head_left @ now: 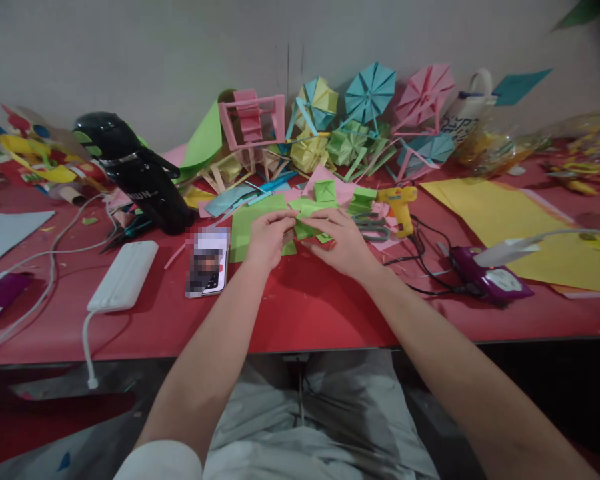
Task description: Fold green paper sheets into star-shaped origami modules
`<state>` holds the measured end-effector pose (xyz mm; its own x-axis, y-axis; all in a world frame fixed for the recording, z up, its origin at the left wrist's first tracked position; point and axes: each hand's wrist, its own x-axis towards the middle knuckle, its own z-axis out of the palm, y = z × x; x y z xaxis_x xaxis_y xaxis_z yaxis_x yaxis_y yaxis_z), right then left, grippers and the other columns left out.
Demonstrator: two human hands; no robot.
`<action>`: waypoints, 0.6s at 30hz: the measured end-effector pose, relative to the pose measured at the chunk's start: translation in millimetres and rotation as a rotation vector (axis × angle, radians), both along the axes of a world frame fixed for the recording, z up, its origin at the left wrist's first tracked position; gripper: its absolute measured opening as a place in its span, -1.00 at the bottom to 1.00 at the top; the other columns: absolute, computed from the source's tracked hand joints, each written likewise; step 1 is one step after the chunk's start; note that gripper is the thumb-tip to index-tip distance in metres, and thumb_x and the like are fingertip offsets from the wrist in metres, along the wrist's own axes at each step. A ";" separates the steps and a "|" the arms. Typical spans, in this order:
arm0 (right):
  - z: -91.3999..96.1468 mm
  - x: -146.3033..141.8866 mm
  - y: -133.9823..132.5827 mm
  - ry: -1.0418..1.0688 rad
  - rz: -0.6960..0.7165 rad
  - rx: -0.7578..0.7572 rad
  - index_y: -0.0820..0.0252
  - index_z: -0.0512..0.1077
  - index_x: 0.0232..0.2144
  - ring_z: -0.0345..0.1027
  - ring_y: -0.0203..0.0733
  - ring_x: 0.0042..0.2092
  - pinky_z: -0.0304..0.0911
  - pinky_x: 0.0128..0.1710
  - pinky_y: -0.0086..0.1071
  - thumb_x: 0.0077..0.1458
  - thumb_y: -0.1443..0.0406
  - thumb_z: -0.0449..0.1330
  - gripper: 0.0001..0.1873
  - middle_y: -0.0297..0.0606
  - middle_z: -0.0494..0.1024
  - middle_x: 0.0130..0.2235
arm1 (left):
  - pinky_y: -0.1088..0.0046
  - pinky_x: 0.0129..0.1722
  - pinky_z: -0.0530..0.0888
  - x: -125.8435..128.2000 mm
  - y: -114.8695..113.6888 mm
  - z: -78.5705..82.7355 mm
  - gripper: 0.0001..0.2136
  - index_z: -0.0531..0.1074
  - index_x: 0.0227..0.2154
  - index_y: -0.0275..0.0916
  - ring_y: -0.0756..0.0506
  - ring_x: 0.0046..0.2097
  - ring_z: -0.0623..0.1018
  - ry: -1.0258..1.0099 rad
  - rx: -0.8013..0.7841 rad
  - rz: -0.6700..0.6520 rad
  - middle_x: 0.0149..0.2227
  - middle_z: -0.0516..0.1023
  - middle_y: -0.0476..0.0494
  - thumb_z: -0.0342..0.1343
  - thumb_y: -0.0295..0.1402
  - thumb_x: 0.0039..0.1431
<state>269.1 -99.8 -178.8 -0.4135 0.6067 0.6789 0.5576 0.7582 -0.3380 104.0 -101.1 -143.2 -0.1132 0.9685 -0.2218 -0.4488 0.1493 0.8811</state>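
Note:
A piece of folded green paper [306,230] is between my two hands, partly hidden by the fingers. My left hand [270,237] pinches its left side with thumb and fingertips. On the other side, my right hand [344,240] has its fingers bent over the paper, thumb underneath. Beneath them lies a flat green sheet [241,230]. Just beyond the hands are a small folded green paper square [325,191] and another folded green piece [363,199]. Grey-handled scissors [375,231] lie right of my right hand, beside a yellow glue gun [403,208].
A phone [215,261], a white power bank [125,277] and a tilted black bottle [147,180] are at left. Paper models, including a blue paper wheel [371,93], line the wall. A purple power strip [490,275] with cables and yellow sheets [480,207] occupy the right.

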 end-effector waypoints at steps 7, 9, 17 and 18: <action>1.9 -0.4 -0.8 -0.070 -0.043 -0.001 0.05 0.58 -0.04 0.41 0.02 0.03 0.27 0.05 -0.06 0.16 0.42 0.19 -0.65 -0.17 0.60 -0.01 | 0.51 -0.33 0.52 -1.2 0.2 2.8 -0.85 0.53 -0.55 -0.31 0.06 -0.50 0.51 -0.040 -0.023 -0.012 -0.55 0.53 -0.02 0.19 -0.67 -0.08; 3.0 -0.6 -1.7 -0.068 -0.042 -0.003 0.04 0.59 -0.06 0.42 0.02 0.03 0.26 0.06 -0.05 0.16 0.42 0.19 -0.66 -0.17 0.61 -0.02 | 0.51 -0.33 0.51 -1.7 -0.2 3.5 -0.85 0.53 -0.55 -0.30 0.05 -0.48 0.52 -0.040 -0.028 -0.012 -0.56 0.53 -0.02 0.19 -0.66 -0.08; 4.3 -2.0 -3.0 -0.044 -0.048 -0.013 0.00 0.61 -0.10 0.42 0.03 0.03 0.26 0.06 -0.02 0.13 0.42 0.18 -0.65 -0.20 0.62 -0.03 | 0.49 -0.24 0.52 -2.5 0.9 1.9 -0.88 0.55 -0.52 -0.27 0.04 -0.39 0.56 -0.022 -0.030 0.002 -0.47 0.59 -0.04 0.20 -0.60 -0.03; 3.8 -2.0 -2.7 -0.044 -0.051 -0.012 0.00 0.62 -0.10 0.43 0.03 0.03 0.26 0.06 -0.01 0.13 0.42 0.18 -0.66 -0.20 0.62 -0.03 | 0.50 -0.24 0.52 -2.5 1.1 1.4 -0.90 0.55 -0.51 -0.27 0.03 -0.38 0.56 -0.023 -0.026 -0.001 -0.45 0.60 -0.05 0.22 -0.58 -0.02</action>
<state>267.1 -102.5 -175.0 -0.4109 0.6361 0.6531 0.6103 0.7241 -0.3214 101.6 -100.0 -141.8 -0.1068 0.9625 -0.2495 -0.4687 0.1726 0.8663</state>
